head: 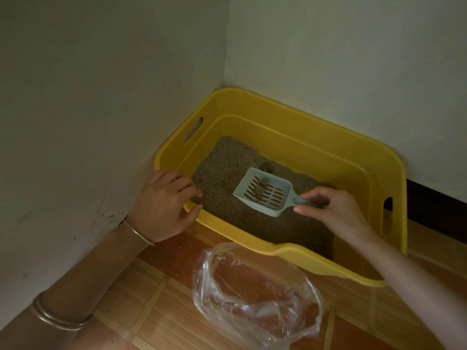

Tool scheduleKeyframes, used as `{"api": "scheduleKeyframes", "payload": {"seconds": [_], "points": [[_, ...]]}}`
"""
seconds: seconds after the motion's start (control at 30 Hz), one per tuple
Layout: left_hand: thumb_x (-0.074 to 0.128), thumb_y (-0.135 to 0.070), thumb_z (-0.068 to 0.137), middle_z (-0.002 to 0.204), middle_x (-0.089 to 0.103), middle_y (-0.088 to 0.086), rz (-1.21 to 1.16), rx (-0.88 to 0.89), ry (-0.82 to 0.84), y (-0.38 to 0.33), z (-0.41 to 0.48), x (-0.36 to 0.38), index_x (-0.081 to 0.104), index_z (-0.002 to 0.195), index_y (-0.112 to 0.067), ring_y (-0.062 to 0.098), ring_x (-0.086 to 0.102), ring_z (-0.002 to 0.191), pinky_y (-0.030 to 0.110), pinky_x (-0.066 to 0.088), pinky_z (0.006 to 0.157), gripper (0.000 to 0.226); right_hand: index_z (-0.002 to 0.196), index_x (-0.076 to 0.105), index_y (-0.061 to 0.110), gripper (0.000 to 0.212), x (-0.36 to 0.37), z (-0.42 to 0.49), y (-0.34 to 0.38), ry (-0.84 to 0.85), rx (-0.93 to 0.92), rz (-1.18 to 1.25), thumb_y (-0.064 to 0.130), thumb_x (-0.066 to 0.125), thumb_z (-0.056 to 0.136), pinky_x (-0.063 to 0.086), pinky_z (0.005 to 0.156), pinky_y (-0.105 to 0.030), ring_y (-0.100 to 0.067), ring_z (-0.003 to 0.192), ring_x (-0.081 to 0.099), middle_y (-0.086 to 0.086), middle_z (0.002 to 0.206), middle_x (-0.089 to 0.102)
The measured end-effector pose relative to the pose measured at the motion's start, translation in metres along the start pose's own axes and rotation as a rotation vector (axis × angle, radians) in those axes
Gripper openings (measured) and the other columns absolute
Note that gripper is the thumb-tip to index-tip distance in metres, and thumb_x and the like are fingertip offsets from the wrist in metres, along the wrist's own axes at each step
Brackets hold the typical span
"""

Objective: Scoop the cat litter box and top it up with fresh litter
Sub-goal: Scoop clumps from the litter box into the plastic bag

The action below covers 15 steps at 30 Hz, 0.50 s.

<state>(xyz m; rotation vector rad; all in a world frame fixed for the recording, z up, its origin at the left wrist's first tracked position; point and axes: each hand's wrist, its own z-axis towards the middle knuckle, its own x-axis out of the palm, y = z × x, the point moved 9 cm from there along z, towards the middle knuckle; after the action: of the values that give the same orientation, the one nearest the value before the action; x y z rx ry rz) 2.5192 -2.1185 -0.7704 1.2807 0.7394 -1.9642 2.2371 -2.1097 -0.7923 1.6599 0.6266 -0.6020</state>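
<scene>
- Left wall: pale, scuffed low down, meets the back wall at the corner.
- Left wrist: a thin metal bangle; two more sit higher up the forearm.
- Left hand: grips the near-left corner of the litter box. Fingers are curled over the rim to the inside and the thumb presses on the outer face.
- Litter box: yellow, set into the wall corner on the tiled floor, holding grey-brown litter.
- Plastic bag: clear, lying on the floor just before the box's near wall, mouth agape.
- Scoop: pale blue, slotted, over the middle of the litter with several dark clumps in its pan. Contact with the litter cannot be told.
- Right hand: pinches the scoop's handle between thumb and curled fingers, inside the box.
</scene>
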Motion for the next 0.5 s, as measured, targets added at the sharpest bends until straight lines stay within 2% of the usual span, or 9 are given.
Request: {"api": "scheduleKeyframes", "payload": {"seconds": [0.2,0.33,0.37,0.5], "points": [[0.049,-0.038,0.084,0.086,0.065,0.001,-0.037,0.026,0.002,-0.010,-0.007,-0.005,0.071,0.090,-0.015,0.022,0.056,0.085,0.034,0.036,0.090,0.032,0.086,0.070,0.027,0.016,-0.020,-0.036,0.028,-0.043,-0.047,0.022,0.026,0.077,0.071,0.039,0.066,-0.004,0.008,0.080,0.057,0.014,0.083,0.067],[0.056,-0.034,0.083,0.090,0.066,-0.001,-0.073,0.089,0.008,-0.027,-0.020,-0.009,0.071,0.092,-0.017,0.018,0.057,0.094,0.037,0.031,0.107,0.025,0.083,0.070,0.031,0.016,-0.026,-0.072,0.046,-0.033,-0.068,0.020,0.030,0.076,0.069,0.040,0.067,-0.004,0.009,0.081,0.058,0.019,0.079,0.067],[0.057,-0.032,0.083,0.091,0.065,-0.001,-0.088,0.097,0.022,-0.031,-0.024,-0.009,0.071,0.092,-0.016,0.018,0.058,0.095,0.039,0.032,0.107,0.023,0.084,0.069,0.032,0.016,-0.026,-0.081,0.049,-0.026,-0.074,0.012,0.031,0.076,0.069,0.041,0.068,-0.005,0.008,0.081,0.058,0.020,0.078,0.067],[0.054,-0.032,0.086,0.095,0.065,0.000,-0.203,0.097,0.145,-0.051,-0.048,0.001,0.069,0.094,-0.014,0.020,0.059,0.094,0.036,0.049,0.083,0.025,0.083,0.066,0.036,0.019,-0.020,-0.120,0.054,0.035,-0.077,0.017,0.036,0.072,0.066,0.044,0.068,-0.008,0.006,0.080,0.059,0.026,0.085,0.064]]}}
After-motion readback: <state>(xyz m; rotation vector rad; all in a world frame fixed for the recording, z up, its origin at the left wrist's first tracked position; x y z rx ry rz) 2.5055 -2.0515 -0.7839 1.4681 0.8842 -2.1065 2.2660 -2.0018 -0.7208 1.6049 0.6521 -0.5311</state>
